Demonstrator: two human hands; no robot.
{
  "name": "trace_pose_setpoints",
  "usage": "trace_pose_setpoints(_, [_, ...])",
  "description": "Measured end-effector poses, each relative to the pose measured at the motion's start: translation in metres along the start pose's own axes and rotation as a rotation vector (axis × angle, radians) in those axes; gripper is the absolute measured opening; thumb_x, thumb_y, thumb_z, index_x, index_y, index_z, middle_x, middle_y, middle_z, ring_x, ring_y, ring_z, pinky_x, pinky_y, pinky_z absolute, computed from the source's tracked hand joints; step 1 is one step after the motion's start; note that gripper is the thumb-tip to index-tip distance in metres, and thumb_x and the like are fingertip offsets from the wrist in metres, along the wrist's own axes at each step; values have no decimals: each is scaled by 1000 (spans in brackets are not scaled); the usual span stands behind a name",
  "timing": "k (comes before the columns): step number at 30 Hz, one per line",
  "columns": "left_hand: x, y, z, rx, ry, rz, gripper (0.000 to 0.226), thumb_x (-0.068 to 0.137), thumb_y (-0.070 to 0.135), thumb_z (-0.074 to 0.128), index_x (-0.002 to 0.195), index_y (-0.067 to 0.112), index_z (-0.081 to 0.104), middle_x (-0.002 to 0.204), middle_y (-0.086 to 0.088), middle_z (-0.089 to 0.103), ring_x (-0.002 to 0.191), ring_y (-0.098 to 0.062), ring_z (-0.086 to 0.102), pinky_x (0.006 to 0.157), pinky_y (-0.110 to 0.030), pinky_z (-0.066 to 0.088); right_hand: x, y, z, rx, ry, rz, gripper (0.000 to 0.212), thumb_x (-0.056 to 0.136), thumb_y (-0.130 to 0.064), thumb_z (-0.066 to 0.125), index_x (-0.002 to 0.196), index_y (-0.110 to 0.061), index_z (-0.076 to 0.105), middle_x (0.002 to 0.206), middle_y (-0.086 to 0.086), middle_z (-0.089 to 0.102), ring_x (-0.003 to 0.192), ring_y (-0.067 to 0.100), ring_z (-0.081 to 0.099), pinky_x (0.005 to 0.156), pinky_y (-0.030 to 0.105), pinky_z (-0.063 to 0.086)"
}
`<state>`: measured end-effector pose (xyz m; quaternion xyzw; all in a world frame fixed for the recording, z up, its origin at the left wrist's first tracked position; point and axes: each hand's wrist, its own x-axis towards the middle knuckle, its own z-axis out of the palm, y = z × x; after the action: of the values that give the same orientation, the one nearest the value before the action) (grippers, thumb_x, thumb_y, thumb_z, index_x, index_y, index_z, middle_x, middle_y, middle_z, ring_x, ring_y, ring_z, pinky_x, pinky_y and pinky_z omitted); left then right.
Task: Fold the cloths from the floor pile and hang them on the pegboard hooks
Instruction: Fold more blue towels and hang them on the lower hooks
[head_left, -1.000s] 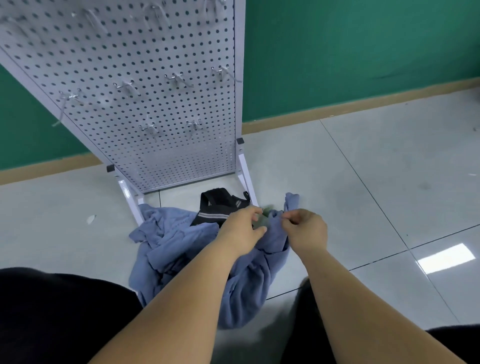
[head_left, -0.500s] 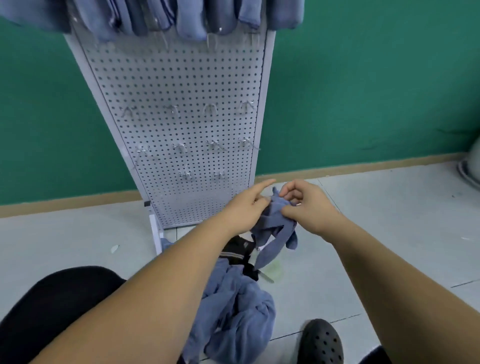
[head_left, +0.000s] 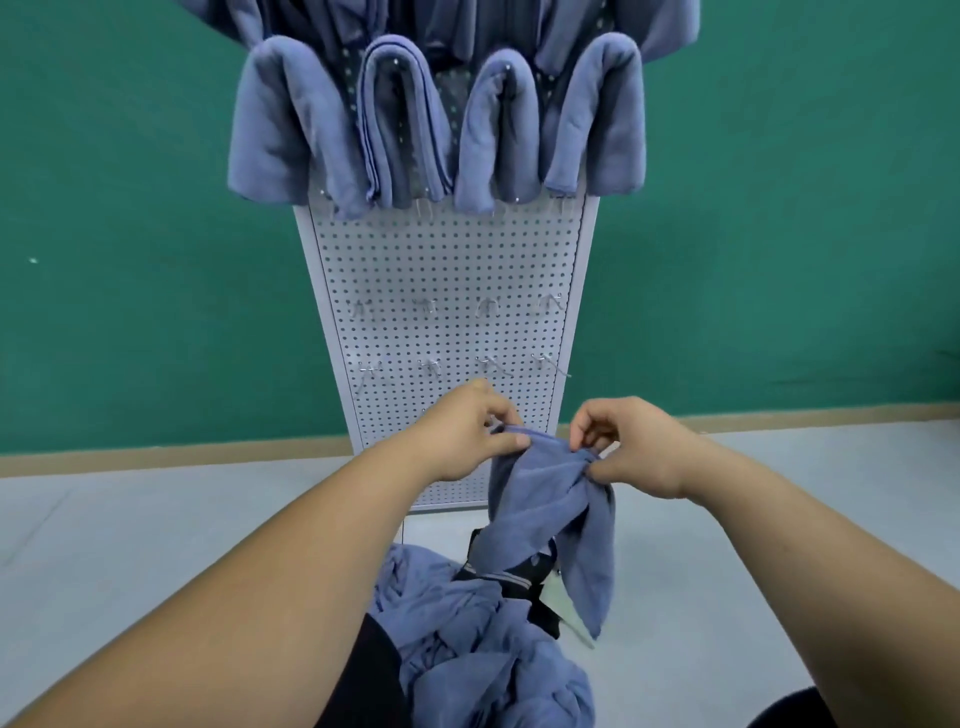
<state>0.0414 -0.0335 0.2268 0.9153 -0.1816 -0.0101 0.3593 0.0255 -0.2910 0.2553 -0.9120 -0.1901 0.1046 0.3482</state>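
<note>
A blue cloth hangs bunched between my hands in front of the white pegboard. My left hand pinches its top edge on the left, and my right hand pinches the same edge on the right. The cloth's lower end dangles over the floor pile of blue cloths. Several folded blue cloths hang side by side on the upper hooks. Two rows of bare metal hooks stick out of the board just above my hands.
A black strap-like item with a grey stripe lies among the pile. The pegboard stands on a pale tiled floor against a green wall with a tan baseboard. My dark-clad knee is at the bottom edge.
My hands have lifted the blue cloth up off the pile and moved apart along its top edge. The view has tilted upward, bringing the hung cloths into sight.
</note>
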Motion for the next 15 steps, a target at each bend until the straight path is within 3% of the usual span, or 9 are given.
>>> trace_pose_setpoints(3, [-6,-8,-5,-27,-30,20,10,91,36,81,89,27,79,116,8,67,108,-11,62,102,-31,47,5,5,13,12,-82,21,36,68,2,79,92,-24,70,94,7,74,76,20,66,82,52,60])
trace_pose_setpoints(5, [-8,-7,-9,-79,-60,-11,12,96,37,77,92,25,81,102,10,76,99,-12,69,97,-35,55,9,2,21,50,-114,-4,41,72,-6,88,102,-25,68,103,0,73,83,25,72,82,46,61])
trace_pose_setpoints(8, [-8,-3,-12,-107,-87,-18,15,99,37,73,94,24,81,90,5,78,86,-13,71,90,-38,59,20,-3,32,96,-112,-47,38,83,-28,89,114,-30,67,113,-8,72,93,19,73,88,33,60])
trace_pose_setpoints(12, [-5,-11,-15,-96,-97,-13,16,97,41,74,90,28,79,87,0,77,83,-23,69,86,-47,58,39,-7,41,164,-57,-43,27,92,-31,82,111,-25,64,88,-3,79,79,17,69,82,34,56])
trace_pose_setpoints(15, [0,-16,-20,-157,-37,-36,14,98,39,73,92,27,79,83,4,76,76,-9,64,79,-40,58,52,-8,43,143,3,-88,19,91,-32,83,102,-28,68,80,-8,74,73,12,64,77,33,55])
